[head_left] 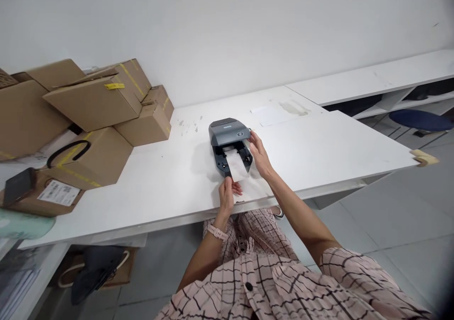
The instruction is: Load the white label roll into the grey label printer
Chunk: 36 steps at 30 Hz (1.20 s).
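Observation:
A dark grey label printer sits on the white table with its lid raised, and its black inside shows. From inside it a strip of white label paper runs out over the front toward me. My left hand is at the printer's front edge, closed with the thumb and fingers at the strip's loose end. The exact pinch is partly hidden. At the right side of the lid, my right hand has its fingertips on the edge, holding it. Another piece of white paper lies on the table between my forearms.
Cardboard boxes are piled at the left, with a black phone and a mint-green roll near them. White sheets lie behind the printer to the right. A yellowish guard covers the table's right corner; a blue stool stands beyond.

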### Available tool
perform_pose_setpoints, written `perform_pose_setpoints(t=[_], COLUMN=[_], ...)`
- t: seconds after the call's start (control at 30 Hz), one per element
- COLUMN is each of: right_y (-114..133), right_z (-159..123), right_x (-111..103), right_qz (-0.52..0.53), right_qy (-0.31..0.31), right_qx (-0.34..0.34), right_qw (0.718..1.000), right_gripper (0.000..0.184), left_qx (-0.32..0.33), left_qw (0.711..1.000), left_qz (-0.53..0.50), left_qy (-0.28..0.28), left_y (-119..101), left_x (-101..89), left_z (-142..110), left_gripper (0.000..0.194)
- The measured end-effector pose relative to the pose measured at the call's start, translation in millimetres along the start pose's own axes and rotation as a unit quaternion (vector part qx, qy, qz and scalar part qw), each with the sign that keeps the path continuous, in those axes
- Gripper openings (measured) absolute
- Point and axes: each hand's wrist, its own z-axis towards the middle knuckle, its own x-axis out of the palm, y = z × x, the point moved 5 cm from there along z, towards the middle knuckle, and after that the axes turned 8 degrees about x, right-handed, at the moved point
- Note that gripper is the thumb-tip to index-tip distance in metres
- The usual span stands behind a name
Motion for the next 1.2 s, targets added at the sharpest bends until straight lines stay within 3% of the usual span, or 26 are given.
perform_pose_setpoints(t=[0.2,0.33,0.5,0.67,0.73,0.77,0.83,0.9,0.97,1.07,1.13,1.2], right_y=[27.0,35.1,29.7,14.7,5.9,1.0,-8.4,-14.6,-15.5,-15.0,-15.8,-15.8], right_z=[53.6,101.8,149.0,150.3,141.1,136.3,126.2,116.9,112.6,113.3,116.1,120.0], right_x=[6.8,15.7,27.3,27.2,28.7,32.7,45.6,58.8,69.5,85.2,93.4,97.6], right_qz=[0.002,-0.049,-0.105,-0.113,-0.155,-0.187,-0.271,-0.375,-0.484,-0.592,-0.611,-0.608], right_qy=[0.035,0.043,0.051,0.001,0.006,0.041,0.156,0.256,0.297,0.359,0.423,0.476], right_qx=[-0.030,-0.078,-0.072,-0.070,-0.074,-0.077,-0.090,-0.118,-0.155,-0.167,-0.143,-0.119], right_qw=[0.999,0.995,0.991,0.991,0.985,0.978,0.946,0.883,0.808,0.702,0.653,0.624], right_gripper=[0.099,0.096,0.089,0.070,0.052,0.044,0.035,0.036,0.039,0.040,0.041,0.044], left_qx=[0.011,0.025,0.032,0.027,0.046,0.063,0.097,0.116,0.104,0.046,0.023,0.025], left_qw=[0.999,0.998,0.998,0.999,0.996,0.991,0.974,0.964,0.955,0.927,0.902,0.888], left_qz=[-0.037,-0.058,-0.060,-0.029,0.005,0.029,0.082,0.153,0.248,0.371,0.430,0.457], left_qy=[-0.014,-0.021,-0.014,-0.014,-0.075,-0.118,-0.189,-0.186,-0.127,-0.020,0.025,0.043], left_y=[-0.7,-3.9,-5.9,-5.2,-13.7,-21.1,-40.0,-59.0,-71.2,-72.6,-69.5,-67.7], left_x=[-1.6,-4.7,-1.7,-11.3,-30.2,-41.1,-58.2,-59.4,-46.4,-20.6,-10.3,-7.3], left_z=[-0.8,-0.6,-4.0,-6.7,2.9,11.3,35.4,68.6,103.9,142.2,153.5,156.4], left_gripper=[0.061,0.057,0.057,0.046,0.041,0.039,0.031,0.026,0.034,0.065,0.077,0.081])
